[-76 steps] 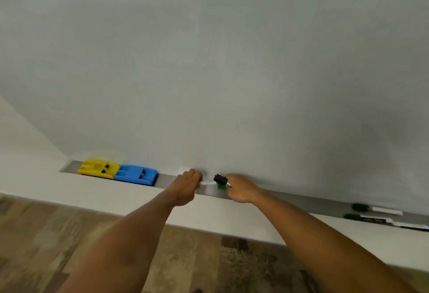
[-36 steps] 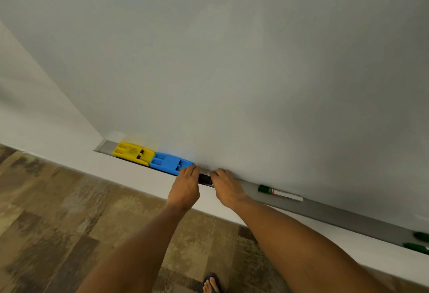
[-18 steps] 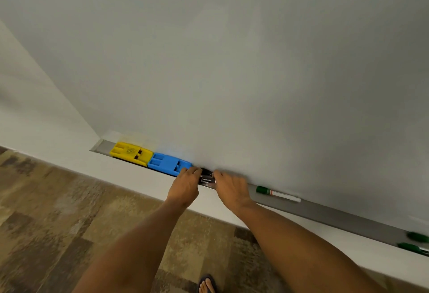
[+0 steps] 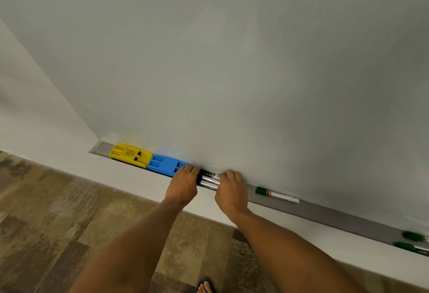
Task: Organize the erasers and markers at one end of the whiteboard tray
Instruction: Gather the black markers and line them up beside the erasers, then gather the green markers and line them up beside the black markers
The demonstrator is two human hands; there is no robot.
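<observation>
A yellow eraser (image 4: 130, 155) and a blue eraser (image 4: 165, 165) lie end to end at the left end of the grey tray (image 4: 325, 216). Just right of the blue eraser sits a bundle of black-capped markers (image 4: 209, 180) in the tray. My left hand (image 4: 183, 185) rests on the bundle's left end and my right hand (image 4: 231, 191) on its right end, fingers curled over the markers. A green-capped marker (image 4: 276, 194) lies alone further right. Two more green-capped markers (image 4: 413, 241) lie at the frame's right edge.
The whiteboard (image 4: 232, 72) fills the upper view. Below the tray runs a white wall ledge (image 4: 130, 183), then patterned brown carpet (image 4: 46, 223). A foot in a sandal (image 4: 205, 285) shows at the bottom.
Both hands slid the black-capped markers left along the tray until they sit next to the blue eraser. One green-capped marker stayed behind to the right.
</observation>
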